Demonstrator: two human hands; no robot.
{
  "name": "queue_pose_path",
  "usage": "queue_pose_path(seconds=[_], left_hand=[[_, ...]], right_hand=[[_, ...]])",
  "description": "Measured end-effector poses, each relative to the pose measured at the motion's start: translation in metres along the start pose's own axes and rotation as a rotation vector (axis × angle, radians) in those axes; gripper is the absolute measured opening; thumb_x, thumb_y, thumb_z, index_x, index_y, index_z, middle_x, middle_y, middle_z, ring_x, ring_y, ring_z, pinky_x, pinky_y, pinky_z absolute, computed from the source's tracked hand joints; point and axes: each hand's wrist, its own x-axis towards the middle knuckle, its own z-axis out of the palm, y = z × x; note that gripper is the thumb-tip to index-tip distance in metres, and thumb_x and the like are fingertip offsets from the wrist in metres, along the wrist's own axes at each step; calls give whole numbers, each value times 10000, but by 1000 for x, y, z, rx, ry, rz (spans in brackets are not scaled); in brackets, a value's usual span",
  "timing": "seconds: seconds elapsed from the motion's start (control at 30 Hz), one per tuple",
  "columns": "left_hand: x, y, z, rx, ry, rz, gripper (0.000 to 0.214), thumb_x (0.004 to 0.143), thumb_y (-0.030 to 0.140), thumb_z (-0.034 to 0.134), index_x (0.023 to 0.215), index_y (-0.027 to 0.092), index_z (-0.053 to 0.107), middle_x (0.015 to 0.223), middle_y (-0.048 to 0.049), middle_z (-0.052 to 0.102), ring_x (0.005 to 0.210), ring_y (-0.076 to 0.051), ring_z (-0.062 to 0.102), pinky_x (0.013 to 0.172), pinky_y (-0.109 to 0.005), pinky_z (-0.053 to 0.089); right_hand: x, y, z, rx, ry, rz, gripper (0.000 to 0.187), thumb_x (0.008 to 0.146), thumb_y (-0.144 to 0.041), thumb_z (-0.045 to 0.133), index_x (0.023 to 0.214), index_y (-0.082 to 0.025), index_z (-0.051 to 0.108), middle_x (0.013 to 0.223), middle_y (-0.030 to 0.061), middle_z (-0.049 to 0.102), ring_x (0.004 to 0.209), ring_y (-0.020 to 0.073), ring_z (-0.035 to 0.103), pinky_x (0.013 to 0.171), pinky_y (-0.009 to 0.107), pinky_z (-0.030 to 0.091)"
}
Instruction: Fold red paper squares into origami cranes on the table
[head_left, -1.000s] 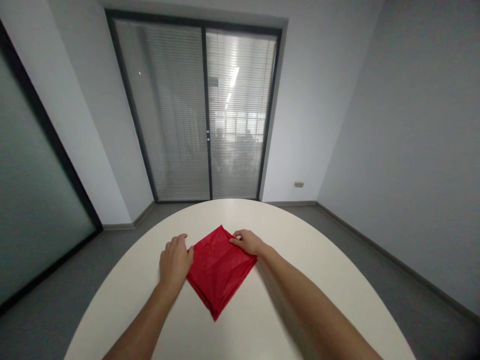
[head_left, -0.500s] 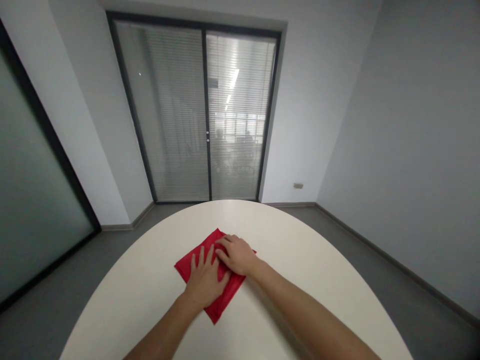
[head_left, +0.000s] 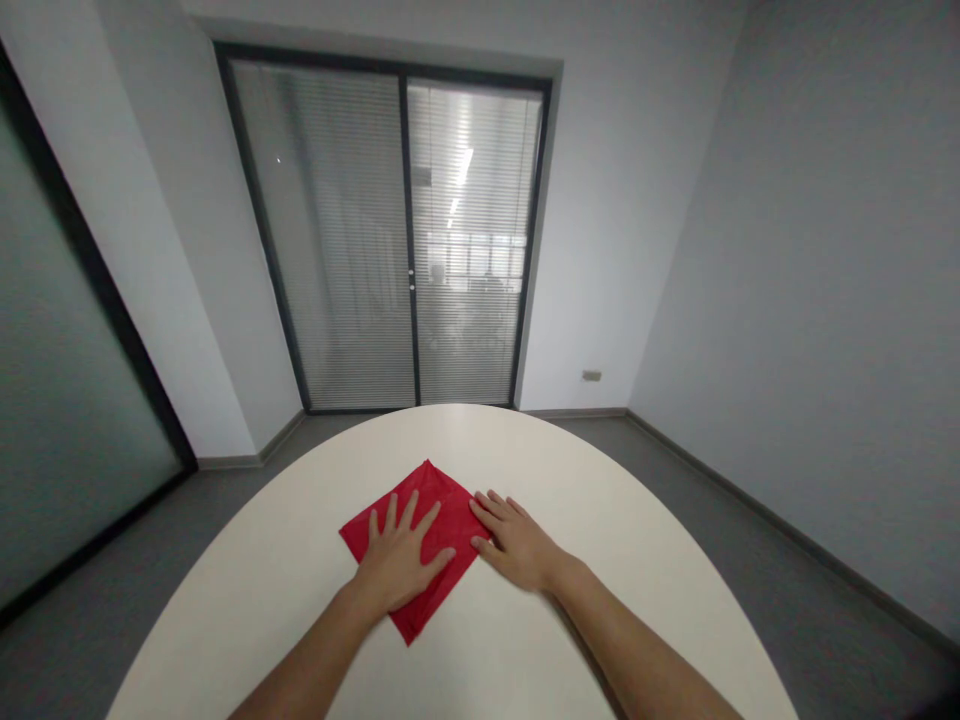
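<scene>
A red cloth (head_left: 450,505), folded to a rough square, lies flat on the white round table (head_left: 600,520) with one corner pointing away from me. My left hand (head_left: 401,560) rests palm down on its left and near part, fingers spread. At the cloth's right corner is my right hand (head_left: 521,545), fingers stretched out, their tips over that corner and the palm over the bare tabletop. The corner beneath the right fingers is hidden.
Beyond the table stands a dark-framed glass door (head_left: 411,240) with blinds. A frosted glass panel (head_left: 67,380) is on the left, and a grey wall (head_left: 817,280) on the right. A wall socket (head_left: 592,376) sits low on the far wall.
My right hand has slid rightward across the cloth from beside my left hand to the right corner, uncovering the middle. My left hand stays pressed on the cloth.
</scene>
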Motion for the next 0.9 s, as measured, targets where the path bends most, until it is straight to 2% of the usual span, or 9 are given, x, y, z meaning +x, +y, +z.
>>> queue_pose_path(seconds=[0.17, 0.23, 0.3, 0.43, 0.53, 0.63, 0.9], left_hand=[[-8, 2, -9, 22, 65, 127, 691, 896, 580, 487, 1504, 256, 426, 1620, -117, 290, 1508, -359, 194, 1207, -585, 99], [-13, 7, -10, -2, 51, 176, 697, 894, 607, 484, 1506, 278, 422, 1617, -102, 304, 1500, -345, 232, 1210, -566, 132], [-19, 12, -9, -19, 5, 197, 753, 859, 668, 511, 1512, 307, 405, 1619, -102, 297, 1496, -373, 228, 1201, -594, 130], [-23, 13, -4, -34, -71, 165, 741, 876, 657, 490, 1522, 310, 383, 1632, -102, 254, 1508, -385, 172, 1190, -605, 152], [-22, 10, -6, -36, -86, 155, 721, 908, 629, 449, 1538, 292, 351, 1639, -99, 231, 1513, -380, 142, 1194, -602, 146], [-23, 8, -10, -38, -106, 164, 707, 925, 600, 429, 1545, 272, 339, 1640, -101, 224, 1515, -377, 131, 1197, -602, 140], [-25, 9, -15, -17, -159, 194, 658, 962, 562, 365, 1546, 261, 334, 1641, -98, 211, 1523, -348, 107, 1207, -583, 114]], right_hand=[[-12, 6, -6, 104, 124, -90, 582, 883, -440, 624, 1401, -179, 571, 1466, 153, 521, 1381, 309, 449, 1166, 465, 325], [-12, 4, -9, 125, 154, -128, 466, 886, -415, 631, 1295, -195, 662, 1359, 132, 620, 1287, 287, 540, 1114, 422, 395], [-12, 1, -11, 126, 165, -161, 386, 894, -373, 625, 1238, -215, 697, 1285, 112, 667, 1204, 268, 591, 1062, 396, 437], [-11, 1, -12, 149, 179, -146, 323, 897, -282, 602, 1193, -228, 718, 1159, 86, 722, 1065, 244, 640, 958, 359, 482], [-9, 7, -7, 249, 213, -99, 318, 876, -237, 605, 1170, -222, 723, 1074, 66, 740, 872, 204, 656, 811, 315, 512], [-5, 10, 0, 363, 251, -72, 323, 861, -210, 600, 1160, -211, 722, 1022, 51, 746, 770, 179, 634, 720, 291, 505], [-6, 6, -1, 332, 231, -85, 303, 850, -175, 569, 1073, -219, 768, 981, 52, 749, 797, 180, 637, 750, 291, 501]])
